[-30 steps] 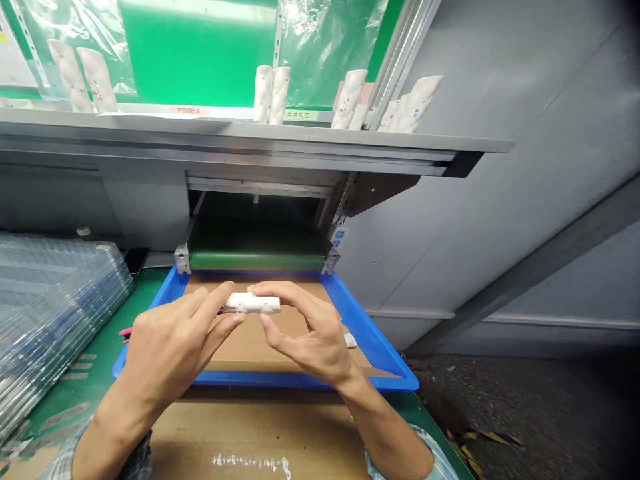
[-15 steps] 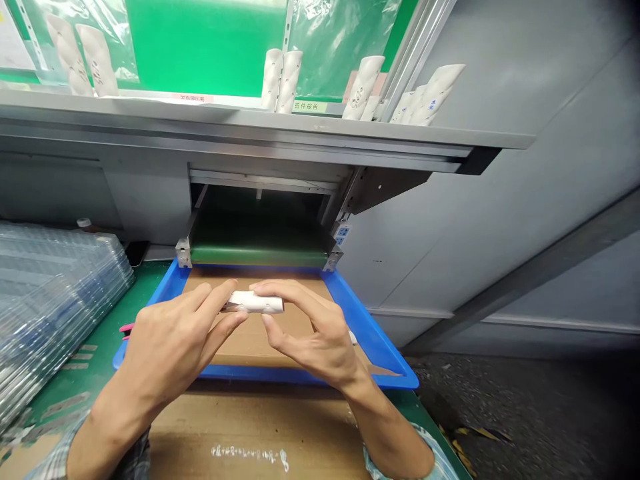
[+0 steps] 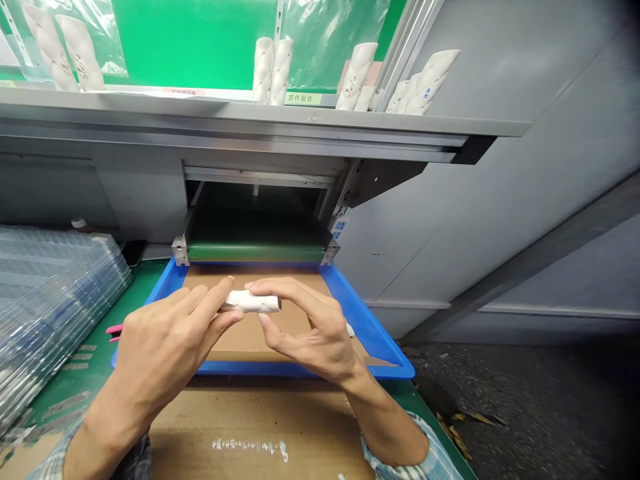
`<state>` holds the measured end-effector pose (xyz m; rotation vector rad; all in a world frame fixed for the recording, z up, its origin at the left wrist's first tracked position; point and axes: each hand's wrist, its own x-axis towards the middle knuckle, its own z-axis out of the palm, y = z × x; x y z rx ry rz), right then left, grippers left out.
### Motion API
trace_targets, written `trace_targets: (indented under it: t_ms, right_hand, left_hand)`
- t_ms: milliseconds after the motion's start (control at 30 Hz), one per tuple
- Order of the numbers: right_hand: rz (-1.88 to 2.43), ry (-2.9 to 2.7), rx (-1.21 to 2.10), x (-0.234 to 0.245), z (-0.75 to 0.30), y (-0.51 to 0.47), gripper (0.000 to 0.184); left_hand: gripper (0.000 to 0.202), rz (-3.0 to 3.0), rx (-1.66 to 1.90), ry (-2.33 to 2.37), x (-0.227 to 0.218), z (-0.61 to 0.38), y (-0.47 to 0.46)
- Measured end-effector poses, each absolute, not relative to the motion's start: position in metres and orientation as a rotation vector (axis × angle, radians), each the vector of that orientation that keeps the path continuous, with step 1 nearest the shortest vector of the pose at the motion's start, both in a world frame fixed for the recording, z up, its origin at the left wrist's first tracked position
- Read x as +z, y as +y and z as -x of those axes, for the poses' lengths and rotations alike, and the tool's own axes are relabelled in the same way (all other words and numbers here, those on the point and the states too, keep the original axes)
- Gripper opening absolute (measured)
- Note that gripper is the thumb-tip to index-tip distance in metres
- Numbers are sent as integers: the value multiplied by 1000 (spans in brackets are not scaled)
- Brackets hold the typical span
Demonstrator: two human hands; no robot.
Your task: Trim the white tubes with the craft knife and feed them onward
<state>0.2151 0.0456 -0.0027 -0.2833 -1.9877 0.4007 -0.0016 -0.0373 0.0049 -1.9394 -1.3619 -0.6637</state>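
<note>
A short white tube with small bumps or holes on its wall lies level between my two hands. My left hand pinches its left end between thumb and fingers. With thumb and index finger, my right hand grips the tube nearer its right end, which stays visible. Both hands are above a blue tray lined with brown cardboard. A small white piece, partly hidden behind my right hand, lies at the tray's right side.
A green conveyor belt ends at the tray's far edge. Stacked clear plastic trays stand at left. Several white tubes stand on the overhead shelf. A pink-handled tool lies beside the tray; a cardboard sheet lies in front.
The view has shifted slightly, so the shelf sits higher in it. Both hands keep their hold on the white tube, which appears turned slightly, its right end opening showing more.
</note>
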Motion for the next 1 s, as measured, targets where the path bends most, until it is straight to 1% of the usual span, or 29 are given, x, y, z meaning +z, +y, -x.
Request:
trace_targets:
  t_ms: [200,267,367,500,600,667,767,900,1000]
  right_hand:
    - [305,-1993,449,-1,-217,45,35]
    - [313,-1979,478,-2,-217,46,35]
    - [300,-1945,563,-3,-217,47,36]
    - [207,-1936,675,-3,-215,49,40]
    - [171,-1931,761,-4,-214,49,38]
    - [220,-1900,834,-4,-213,49,34]
    - [310,-1848,959,-4,-214,50,30]
    - [374,-1808,1108,-5,-215,51,37]
    - [382,-1784,1160,-5,-215,52,40]
  left_hand:
    - [35,1996,-734,-1364,2,5,-37]
    - [33,2059,-849,-1371,1,6,-34]
    - [31,2221,-1123,-1413,2,6,-30]
    - [28,2362,-1389,-1619,10,4,-28]
    - [37,2303,-1499,-1815,15,4,-30]
    - [40,2289,-1556,-1880,17,4,-32]
    - [39,2308,-1610,-1912,18,2,-35]
    - [37,2319,-1663,-1931,17,0,-37]
    - [36,2336,-1654,-1909,17,1,-38]
